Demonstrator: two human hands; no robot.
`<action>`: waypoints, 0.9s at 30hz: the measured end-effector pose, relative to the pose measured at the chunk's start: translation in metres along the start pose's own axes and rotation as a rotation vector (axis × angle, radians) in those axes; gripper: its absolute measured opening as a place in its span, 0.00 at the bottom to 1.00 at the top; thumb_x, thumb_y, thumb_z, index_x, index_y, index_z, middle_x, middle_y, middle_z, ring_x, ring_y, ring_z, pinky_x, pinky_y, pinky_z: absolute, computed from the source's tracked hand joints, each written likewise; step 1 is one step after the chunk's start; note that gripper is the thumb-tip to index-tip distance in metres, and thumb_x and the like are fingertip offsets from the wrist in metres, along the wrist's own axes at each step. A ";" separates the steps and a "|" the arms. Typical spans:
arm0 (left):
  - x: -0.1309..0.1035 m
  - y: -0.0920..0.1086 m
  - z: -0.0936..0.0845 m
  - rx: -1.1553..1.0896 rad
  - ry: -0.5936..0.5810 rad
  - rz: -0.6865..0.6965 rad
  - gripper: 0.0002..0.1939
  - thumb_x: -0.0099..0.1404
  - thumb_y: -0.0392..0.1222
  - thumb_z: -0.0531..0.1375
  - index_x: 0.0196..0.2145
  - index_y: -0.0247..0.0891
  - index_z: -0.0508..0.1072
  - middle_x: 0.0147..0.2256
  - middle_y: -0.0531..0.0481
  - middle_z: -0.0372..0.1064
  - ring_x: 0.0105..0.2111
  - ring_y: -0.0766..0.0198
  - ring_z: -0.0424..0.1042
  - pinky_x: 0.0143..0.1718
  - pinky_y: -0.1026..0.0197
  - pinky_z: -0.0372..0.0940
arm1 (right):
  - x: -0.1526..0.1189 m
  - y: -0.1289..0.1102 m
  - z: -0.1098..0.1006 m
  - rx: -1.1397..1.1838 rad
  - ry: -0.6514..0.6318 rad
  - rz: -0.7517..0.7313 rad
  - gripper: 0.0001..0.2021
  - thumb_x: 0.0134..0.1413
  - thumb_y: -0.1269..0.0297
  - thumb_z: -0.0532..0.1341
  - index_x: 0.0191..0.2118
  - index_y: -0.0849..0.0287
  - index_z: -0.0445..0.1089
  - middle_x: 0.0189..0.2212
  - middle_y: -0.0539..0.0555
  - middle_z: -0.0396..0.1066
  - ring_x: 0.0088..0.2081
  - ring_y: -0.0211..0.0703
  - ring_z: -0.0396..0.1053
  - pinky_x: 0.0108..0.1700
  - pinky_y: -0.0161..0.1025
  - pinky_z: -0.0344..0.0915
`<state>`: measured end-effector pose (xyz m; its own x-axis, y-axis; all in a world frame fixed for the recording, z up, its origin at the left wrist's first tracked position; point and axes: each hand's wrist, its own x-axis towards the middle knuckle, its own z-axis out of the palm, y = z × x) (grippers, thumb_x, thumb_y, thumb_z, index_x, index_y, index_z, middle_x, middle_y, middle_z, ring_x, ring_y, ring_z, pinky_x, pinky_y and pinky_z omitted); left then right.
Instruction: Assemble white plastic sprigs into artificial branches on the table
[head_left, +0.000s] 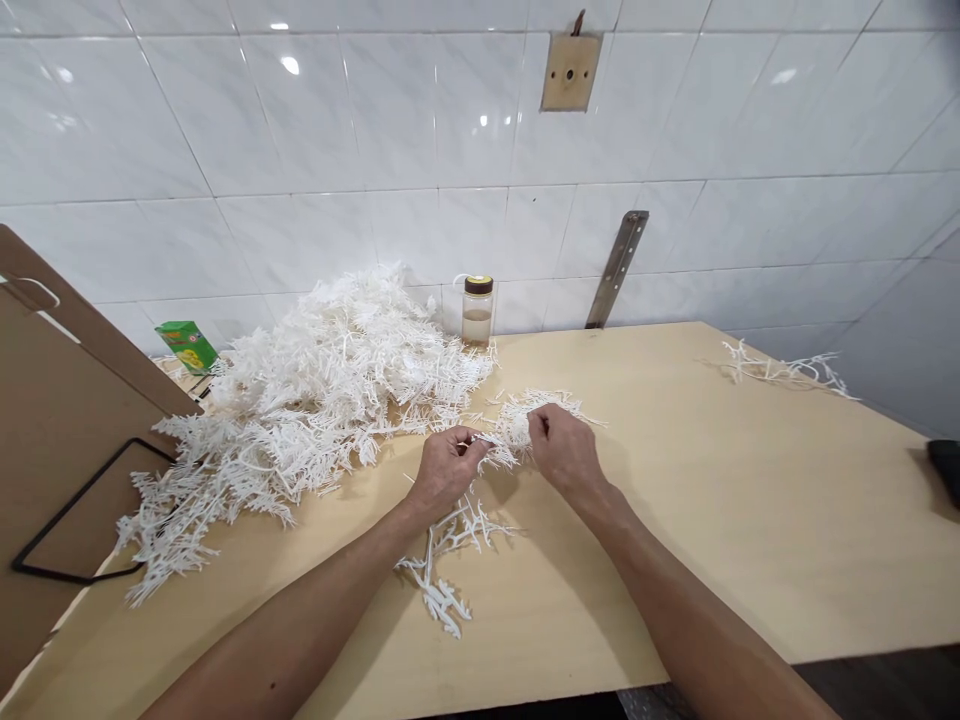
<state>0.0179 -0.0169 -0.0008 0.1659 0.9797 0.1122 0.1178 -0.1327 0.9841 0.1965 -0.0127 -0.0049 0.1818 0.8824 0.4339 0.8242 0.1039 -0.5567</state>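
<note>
While the left hand (448, 468) pinches a white piece (495, 453) at its fingertips, the right hand (562, 447) is curled near, but apart; whether it grips something, I cannot tell. The piece is between both hands, beside a small white heap (516, 418) on the table (735, 500).

1. Glossy white tiles (300, 120) cover the wall (405, 235), catching bright reflections (289, 65).
2. A yellowed plate (571, 72) sits high on it.
3. A perforated metal strip (618, 270) rises behind the counter (712, 500).
4. The counter is pale and runs along the wall.
</note>
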 end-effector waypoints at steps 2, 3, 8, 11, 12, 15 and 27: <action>0.001 -0.001 -0.001 -0.026 -0.024 -0.025 0.14 0.56 0.49 0.63 0.28 0.33 0.77 0.19 0.55 0.62 0.20 0.71 0.56 0.22 0.66 0.52 | 0.003 0.007 -0.003 0.123 0.017 0.020 0.08 0.57 0.62 0.54 0.33 0.58 0.69 0.29 0.54 0.73 0.29 0.43 0.68 0.37 0.40 0.62; 0.001 -0.001 -0.001 -0.040 -0.036 -0.033 0.14 0.56 0.49 0.63 0.28 0.33 0.76 0.19 0.55 0.62 0.20 0.71 0.57 0.23 0.66 0.53 | 0.004 0.009 -0.004 0.178 0.020 0.013 0.09 0.56 0.60 0.56 0.36 0.58 0.70 0.32 0.54 0.74 0.29 0.42 0.68 0.37 0.40 0.63; 0.001 -0.003 0.000 -0.049 -0.002 -0.009 0.12 0.57 0.47 0.61 0.28 0.33 0.76 0.22 0.55 0.63 0.22 0.70 0.58 0.24 0.66 0.54 | -0.003 -0.003 -0.004 0.332 -0.030 -0.163 0.10 0.56 0.60 0.57 0.39 0.55 0.74 0.40 0.54 0.75 0.29 0.39 0.69 0.36 0.39 0.67; 0.000 -0.003 0.003 -0.038 0.027 -0.014 0.11 0.57 0.46 0.61 0.28 0.33 0.76 0.20 0.56 0.61 0.21 0.70 0.56 0.23 0.66 0.52 | -0.007 -0.010 -0.002 0.322 -0.053 -0.241 0.07 0.55 0.62 0.59 0.35 0.55 0.75 0.36 0.53 0.75 0.27 0.38 0.67 0.35 0.39 0.67; -0.001 -0.003 0.003 -0.035 0.035 -0.016 0.11 0.57 0.45 0.60 0.28 0.33 0.76 0.20 0.56 0.60 0.20 0.71 0.55 0.22 0.66 0.51 | -0.008 -0.011 -0.001 0.309 -0.059 -0.257 0.06 0.55 0.62 0.60 0.35 0.55 0.74 0.35 0.53 0.74 0.27 0.38 0.67 0.34 0.39 0.67; -0.001 -0.003 0.004 -0.032 0.052 -0.016 0.11 0.57 0.45 0.60 0.28 0.33 0.76 0.20 0.56 0.61 0.21 0.71 0.56 0.23 0.67 0.51 | -0.008 -0.011 0.001 0.277 -0.096 -0.284 0.05 0.53 0.65 0.61 0.35 0.56 0.74 0.34 0.53 0.73 0.27 0.38 0.67 0.33 0.39 0.66; -0.001 -0.006 0.005 0.013 0.056 0.009 0.13 0.57 0.46 0.59 0.28 0.33 0.76 0.22 0.54 0.64 0.22 0.69 0.59 0.24 0.66 0.54 | -0.011 -0.011 0.008 0.184 -0.066 -0.341 0.06 0.58 0.68 0.57 0.33 0.57 0.72 0.33 0.52 0.72 0.26 0.37 0.64 0.34 0.37 0.62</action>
<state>0.0215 -0.0174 -0.0075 0.1119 0.9853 0.1292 0.1296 -0.1434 0.9811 0.1810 -0.0193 -0.0091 -0.1254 0.8102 0.5725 0.7205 0.4711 -0.5089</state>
